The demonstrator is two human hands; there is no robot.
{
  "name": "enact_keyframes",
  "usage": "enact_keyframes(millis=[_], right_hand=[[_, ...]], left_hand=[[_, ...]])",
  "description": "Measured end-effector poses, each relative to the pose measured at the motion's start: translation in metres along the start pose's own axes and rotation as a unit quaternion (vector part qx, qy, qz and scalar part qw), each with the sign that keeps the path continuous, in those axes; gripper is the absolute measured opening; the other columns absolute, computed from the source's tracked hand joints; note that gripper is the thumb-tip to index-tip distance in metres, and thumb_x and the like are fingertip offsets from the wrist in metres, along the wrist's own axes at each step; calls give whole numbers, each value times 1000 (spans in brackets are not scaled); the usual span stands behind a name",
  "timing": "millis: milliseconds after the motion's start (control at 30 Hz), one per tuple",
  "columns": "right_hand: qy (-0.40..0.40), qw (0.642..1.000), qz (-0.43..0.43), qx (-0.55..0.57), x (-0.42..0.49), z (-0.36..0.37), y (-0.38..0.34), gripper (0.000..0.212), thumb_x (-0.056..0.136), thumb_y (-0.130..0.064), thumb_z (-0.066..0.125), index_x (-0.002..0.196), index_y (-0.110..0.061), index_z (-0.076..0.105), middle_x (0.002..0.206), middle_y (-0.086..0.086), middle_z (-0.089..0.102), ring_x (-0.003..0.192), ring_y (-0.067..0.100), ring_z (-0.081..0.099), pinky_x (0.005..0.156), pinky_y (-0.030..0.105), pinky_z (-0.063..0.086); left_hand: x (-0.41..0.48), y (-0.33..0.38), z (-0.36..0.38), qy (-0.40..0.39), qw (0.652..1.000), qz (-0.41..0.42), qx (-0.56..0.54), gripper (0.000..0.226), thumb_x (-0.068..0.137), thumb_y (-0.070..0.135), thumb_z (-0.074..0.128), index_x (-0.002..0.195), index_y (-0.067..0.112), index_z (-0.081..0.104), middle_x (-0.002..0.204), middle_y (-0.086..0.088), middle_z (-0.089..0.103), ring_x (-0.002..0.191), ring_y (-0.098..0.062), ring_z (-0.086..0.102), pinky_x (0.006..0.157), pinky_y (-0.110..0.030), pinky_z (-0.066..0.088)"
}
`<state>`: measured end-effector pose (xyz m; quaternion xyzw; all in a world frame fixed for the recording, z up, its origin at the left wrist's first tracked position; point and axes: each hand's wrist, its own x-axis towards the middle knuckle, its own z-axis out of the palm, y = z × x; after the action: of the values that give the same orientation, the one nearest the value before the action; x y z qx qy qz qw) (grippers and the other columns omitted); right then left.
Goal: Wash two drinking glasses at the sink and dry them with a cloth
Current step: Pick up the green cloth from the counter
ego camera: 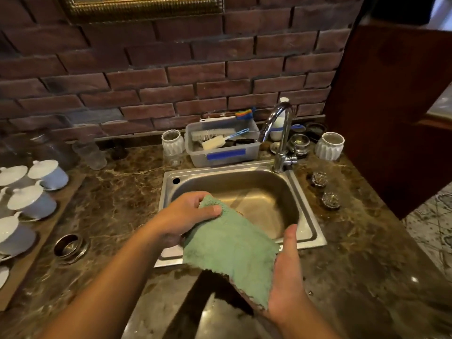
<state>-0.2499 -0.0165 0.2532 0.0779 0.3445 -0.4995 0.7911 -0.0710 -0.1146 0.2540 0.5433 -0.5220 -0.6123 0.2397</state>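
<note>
Left hand [188,216], over the front-left corner of the sink [311,223], grasps the top corner of the green cloth [232,248], thumb clamped on top. The cloth hangs spread over the sink's front rim with no glass in it. Right hand [287,277], in front of the sink's right corner, sits under the cloth's lower edge with the thumb straight up. Its fingers are hidden, so can't tell if it pinches or just supports. Looks like the drying step: cloth being readied. The two small glasses stand on the counter [117,204] just right of the sink, rear glass [319,179] and front glass [330,200], apart from each other. Can't tell if they're upright or inverted. Suggest keeping the cloth open across the right palm, seating one glass in it, and pushing a cloth corner inside with the left. Glass is slick when wet, so lift over the counter, not the steel. Surroundings: dark marbled counter, white lidded cups [49,176] well left of the sink, a plastic tub [222,155] of brushes behind it, tap [283,133] at its back-right corner, brick wall [171,69] behind, wooden panel [391,106] far right.
</note>
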Motion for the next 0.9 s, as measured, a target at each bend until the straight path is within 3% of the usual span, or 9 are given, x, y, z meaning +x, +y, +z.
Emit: enact_keyframes(millis=[67, 133, 233, 367, 467, 533, 700, 800, 900], right_hand=[[-57, 997, 38, 34, 4, -23, -29, 106, 51, -65, 85, 129, 3, 62, 133, 31, 59, 122, 49, 57, 112, 55, 37], [-76, 994, 74, 13, -3, -32, -62, 98, 47, -43, 96, 128, 2, 63, 134, 29, 59, 120, 46, 59, 108, 53, 40], [-62, 995, 73, 6, -3, -59, -109, 65, 74, -38, 71, 126, 1, 64, 125, 29, 65, 105, 44, 66, 93, 50, 49], [-52, 996, 69, 9, -10, -93, -165, 54, 83, -31, 57, 124, 2, 62, 121, 30, 66, 90, 45, 72, 72, 52, 59], [-32, 997, 66, 20, -13, -127, -200, 50, 80, -27, 56, 120, 3, 63, 118, 31, 67, 90, 46, 71, 74, 52, 59], [-12, 999, 45, 21, -17, -147, -222, 52, 75, -23, 56, 121, 0, 63, 116, 30, 68, 97, 46, 67, 84, 52, 53], [26, 999, -29, 33, -22, -193, -268, 70, 51, -16, 76, 120, -3, 66, 117, 29, 69, 107, 48, 63, 94, 56, 48], [46, 996, -60, 38, -22, -215, -293, 53, 68, -15, 54, 119, -7, 62, 102, 25, 74, 103, 46, 65, 91, 54, 51], [44, 994, -85, 53, -18, -232, -312, 68, 52, -17, 71, 119, -9, 63, 103, 23, 75, 87, 45, 72, 78, 51, 58]], left_hand=[[15, 12, 26, 10, 1000, -6, 18, 17, 95, 19, 68, 104, 5, 67, 88, -9, 73, 79, -21, 70, 73, -36, 57], [31, 26, 54, 13, 999, -4, 51, 15, 94, 20, 69, 104, 9, 69, 90, -7, 76, 82, -21, 73, 74, -36, 58], [57, 47, 92, 12, 990, 5, 140, 16, 91, 23, 74, 104, 16, 70, 93, -4, 77, 88, -20, 74, 80, -38, 60], [89, 70, 133, -74, 989, 12, 124, 30, 87, 20, 76, 116, 16, 69, 110, -9, 74, 103, -24, 71, 87, -38, 58], [113, 82, 166, -138, 982, -4, 125, 28, 90, 12, 72, 118, 10, 68, 108, -10, 75, 100, -22, 71, 85, -34, 57], [132, 87, 189, -150, 977, -13, 154, 27, 91, 15, 72, 118, 13, 69, 104, -9, 75, 99, -22, 70, 90, -42, 56], [189, 94, 251, -111, 975, -26, 191, 26, 92, 14, 72, 117, 13, 66, 110, -16, 73, 97, -27, 73, 81, -40, 60], [226, 88, 289, -66, 941, 38, 330, 40, 91, 20, 73, 129, 18, 59, 124, -7, 62, 104, -18, 65, 88, -31, 55], [260, 73, 312, -37, 881, 77, 465, 64, 87, 25, 77, 144, 28, 48, 144, -5, 40, 126, -22, 51, 105, -34, 47]])
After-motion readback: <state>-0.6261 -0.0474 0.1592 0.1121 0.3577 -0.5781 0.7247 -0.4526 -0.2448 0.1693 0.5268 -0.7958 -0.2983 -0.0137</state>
